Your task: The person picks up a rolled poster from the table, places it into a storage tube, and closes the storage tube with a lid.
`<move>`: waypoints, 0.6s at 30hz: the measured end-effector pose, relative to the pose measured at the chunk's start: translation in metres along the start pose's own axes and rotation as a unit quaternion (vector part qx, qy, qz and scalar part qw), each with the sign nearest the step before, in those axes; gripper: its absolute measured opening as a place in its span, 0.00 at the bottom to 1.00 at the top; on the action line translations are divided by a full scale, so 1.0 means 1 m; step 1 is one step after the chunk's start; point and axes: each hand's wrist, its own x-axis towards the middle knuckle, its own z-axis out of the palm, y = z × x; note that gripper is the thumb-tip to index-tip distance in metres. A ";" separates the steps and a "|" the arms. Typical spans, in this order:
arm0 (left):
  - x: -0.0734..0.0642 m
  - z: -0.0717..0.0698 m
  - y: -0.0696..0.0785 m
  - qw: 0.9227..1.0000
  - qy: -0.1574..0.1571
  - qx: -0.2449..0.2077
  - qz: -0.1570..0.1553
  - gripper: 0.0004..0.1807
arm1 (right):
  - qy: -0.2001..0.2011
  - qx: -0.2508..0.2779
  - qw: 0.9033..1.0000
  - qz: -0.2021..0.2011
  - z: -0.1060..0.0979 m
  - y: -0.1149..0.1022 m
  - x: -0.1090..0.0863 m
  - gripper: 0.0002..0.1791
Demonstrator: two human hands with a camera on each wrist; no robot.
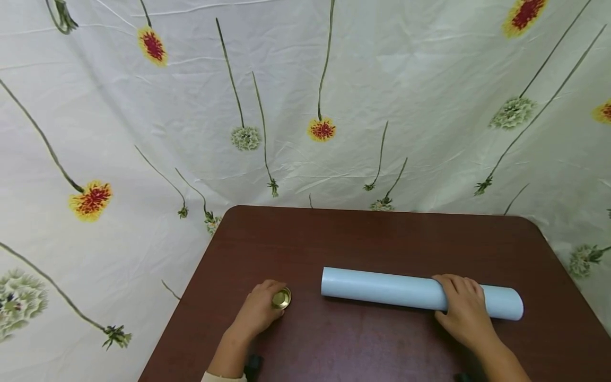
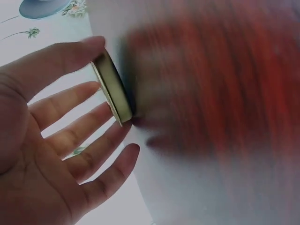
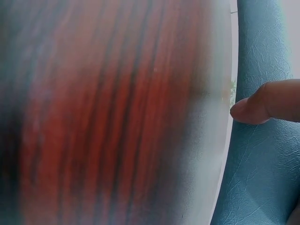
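Note:
A shallow, round gold-coloured lid (image 1: 281, 298) is pinched at its edge by my left hand (image 1: 260, 312), on the left part of the table. In the left wrist view the lid (image 2: 117, 89) stands on its rim side between the thumb and the fingers. To the right lies a long light-blue roll (image 1: 377, 288), smooth on the outside. My right hand (image 1: 465, 314) grips it from above near its right end. The right wrist view shows the thumb (image 3: 262, 105) against the roll's finely creased surface (image 3: 262, 47); the other fingers are mostly out of that view.
Both things are on a dark reddish-brown table (image 1: 358, 239) with rounded far corners. A white cloth (image 1: 406, 79) printed with flowers hangs behind the table and along its left side. Small dark objects (image 1: 253, 366) show beside the wrists.

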 end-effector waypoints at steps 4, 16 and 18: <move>0.003 0.000 -0.001 0.999 -0.005 -0.044 -0.012 0.30 | 0.000 0.003 1.000 0.001 0.000 -0.001 0.000 0.46; 0.004 -0.002 0.007 0.991 -0.010 -0.126 -0.036 0.33 | -0.006 0.007 1.000 0.008 0.001 -0.002 -0.002 0.46; 0.004 -0.002 0.009 0.990 -0.008 -0.138 -0.035 0.33 | -0.006 0.008 1.000 0.008 0.001 -0.003 -0.002 0.46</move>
